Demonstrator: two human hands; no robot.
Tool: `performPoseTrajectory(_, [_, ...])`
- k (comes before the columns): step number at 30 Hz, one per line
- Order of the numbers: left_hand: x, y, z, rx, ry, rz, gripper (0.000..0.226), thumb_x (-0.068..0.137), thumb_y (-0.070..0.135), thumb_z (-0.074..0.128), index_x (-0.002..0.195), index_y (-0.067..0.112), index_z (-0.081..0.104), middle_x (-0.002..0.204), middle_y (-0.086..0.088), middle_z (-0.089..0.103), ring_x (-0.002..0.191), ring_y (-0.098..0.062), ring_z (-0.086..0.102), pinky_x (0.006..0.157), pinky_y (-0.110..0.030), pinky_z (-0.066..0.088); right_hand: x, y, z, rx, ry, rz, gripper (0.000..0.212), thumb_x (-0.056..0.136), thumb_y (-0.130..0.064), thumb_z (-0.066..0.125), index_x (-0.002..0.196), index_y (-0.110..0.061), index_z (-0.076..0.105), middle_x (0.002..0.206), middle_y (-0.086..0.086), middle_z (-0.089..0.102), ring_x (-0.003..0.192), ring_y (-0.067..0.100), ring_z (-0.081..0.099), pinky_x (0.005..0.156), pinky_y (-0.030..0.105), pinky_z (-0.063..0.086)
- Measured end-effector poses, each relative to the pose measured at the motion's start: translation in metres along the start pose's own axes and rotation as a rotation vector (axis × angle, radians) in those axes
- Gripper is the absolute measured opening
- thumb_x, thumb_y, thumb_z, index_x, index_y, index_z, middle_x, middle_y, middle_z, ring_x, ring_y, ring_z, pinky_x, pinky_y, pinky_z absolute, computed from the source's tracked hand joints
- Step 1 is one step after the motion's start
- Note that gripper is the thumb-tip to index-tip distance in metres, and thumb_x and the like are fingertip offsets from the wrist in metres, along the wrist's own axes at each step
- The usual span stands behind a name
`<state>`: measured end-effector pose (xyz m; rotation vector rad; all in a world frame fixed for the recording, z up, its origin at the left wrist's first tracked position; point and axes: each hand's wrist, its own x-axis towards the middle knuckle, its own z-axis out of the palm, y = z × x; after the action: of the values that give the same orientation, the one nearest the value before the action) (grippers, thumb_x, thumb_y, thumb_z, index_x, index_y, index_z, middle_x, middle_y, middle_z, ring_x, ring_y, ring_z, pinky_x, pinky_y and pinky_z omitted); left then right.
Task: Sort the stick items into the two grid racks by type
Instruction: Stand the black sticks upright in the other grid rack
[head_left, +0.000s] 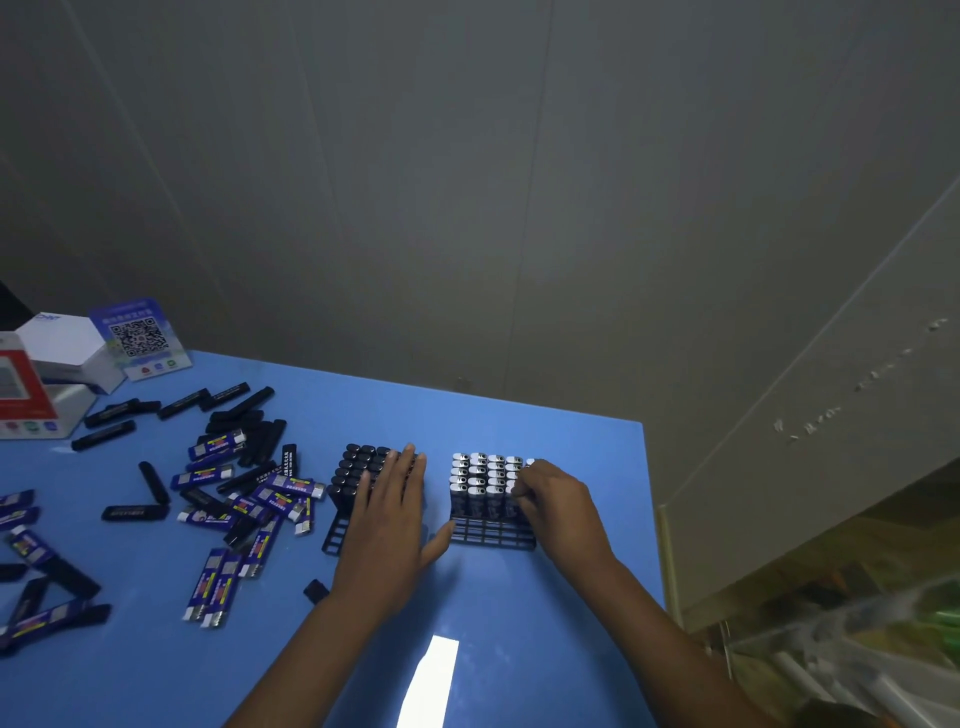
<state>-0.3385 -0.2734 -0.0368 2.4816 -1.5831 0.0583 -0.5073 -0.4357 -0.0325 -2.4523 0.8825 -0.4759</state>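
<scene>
Two black grid racks stand on the blue table. The left rack holds several plain black sticks. My left hand lies flat over it, fingers straight. The right rack holds several blue sticks with silver caps. My right hand is at that rack's right side, fingers curled round a silver-capped stick in the near right corner. Loose black sticks and blue labelled sticks lie scattered to the left.
White and red boxes and a QR-code stand sit at the table's far left corner. The table's right edge runs close beside the right rack. A grey wall stands behind.
</scene>
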Motion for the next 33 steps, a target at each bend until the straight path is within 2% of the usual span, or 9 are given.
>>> performPoseTrajectory(7, [-0.002, 0.001, 0.000, -0.012, -0.006, -0.005, 0.081, 0.090, 0.062, 0.029, 0.151, 0.009, 0.030, 0.160, -0.005, 0.025, 0.148, -0.021, 0.017, 0.119, -0.039, 0.009, -0.001, 0.000, 0.000, -0.091, -0.039, -0.065, 0.012, 0.082, -0.004, 0.057, 0.077, -0.014, 0.053, 0.088, 0.001, 0.057, 0.079, 0.021, 0.055, 0.065, 0.035, 0.045])
performPoseTrajectory(14, [-0.005, 0.000, -0.006, -0.022, -0.037, -0.013, 0.083, 0.090, 0.063, 0.021, 0.153, 0.009, 0.027, 0.161, -0.005, 0.023, 0.149, -0.020, 0.015, 0.120, -0.042, 0.015, -0.003, -0.001, 0.002, -0.186, -0.064, -0.060, 0.015, 0.089, -0.008, 0.055, 0.076, -0.016, 0.051, 0.090, 0.005, 0.059, 0.081, 0.023, 0.055, 0.062, 0.031, 0.036])
performPoseTrajectory(18, [-0.007, 0.001, -0.008, -0.047, -0.035, -0.011, 0.085, 0.091, 0.067, 0.015, 0.153, 0.010, 0.027, 0.160, -0.004, 0.025, 0.149, -0.020, 0.017, 0.120, -0.043, 0.016, -0.005, -0.002, 0.000, -0.200, -0.089, -0.035, 0.010, 0.086, -0.009, 0.054, 0.076, -0.012, 0.053, 0.090, 0.005, 0.060, 0.083, 0.023, 0.056, 0.062, 0.034, 0.039])
performPoseTrajectory(23, [-0.014, 0.003, -0.015, -0.088, -0.046, -0.009, 0.086, 0.086, 0.064, 0.017, 0.155, 0.012, 0.018, 0.162, 0.000, 0.015, 0.150, -0.017, 0.010, 0.121, -0.037, 0.005, -0.006, -0.001, -0.002, -0.222, -0.097, -0.042, 0.008, 0.088, -0.011, 0.055, 0.081, -0.011, 0.059, 0.096, 0.001, 0.059, 0.091, 0.018, 0.052, 0.064, 0.027, 0.032])
performPoseTrajectory(25, [-0.019, 0.001, -0.018, -0.104, -0.056, -0.020, 0.089, 0.084, 0.066, 0.013, 0.156, 0.014, 0.013, 0.163, 0.002, 0.011, 0.151, -0.015, 0.006, 0.121, -0.035, 0.000, -0.008, -0.001, -0.002, -0.252, -0.110, -0.051, 0.008, 0.089, -0.013, 0.054, 0.083, -0.014, 0.059, 0.099, -0.001, 0.058, 0.094, 0.018, 0.052, 0.063, 0.028, 0.036])
performPoseTrajectory(29, [-0.032, -0.006, -0.024, -0.089, -0.067, -0.050, 0.092, 0.079, 0.068, 0.005, 0.156, 0.017, 0.007, 0.163, 0.003, 0.008, 0.151, -0.013, 0.002, 0.120, -0.031, -0.005, -0.011, -0.012, -0.013, -0.317, -0.129, -0.057, 0.013, 0.093, -0.018, 0.053, 0.096, -0.017, 0.066, 0.108, -0.001, 0.060, 0.105, 0.020, 0.052, 0.069, 0.032, 0.046])
performPoseTrajectory(33, [-0.047, -0.017, -0.031, -0.099, -0.067, -0.075, 0.095, 0.077, 0.069, 0.002, 0.156, 0.018, 0.004, 0.163, 0.003, 0.006, 0.151, -0.013, 0.001, 0.121, -0.032, -0.004, -0.021, -0.035, -0.018, -0.278, -0.100, 0.007, 0.021, 0.096, -0.020, 0.051, 0.114, -0.016, 0.060, 0.119, 0.000, 0.057, 0.114, 0.020, 0.050, 0.079, 0.032, 0.046])
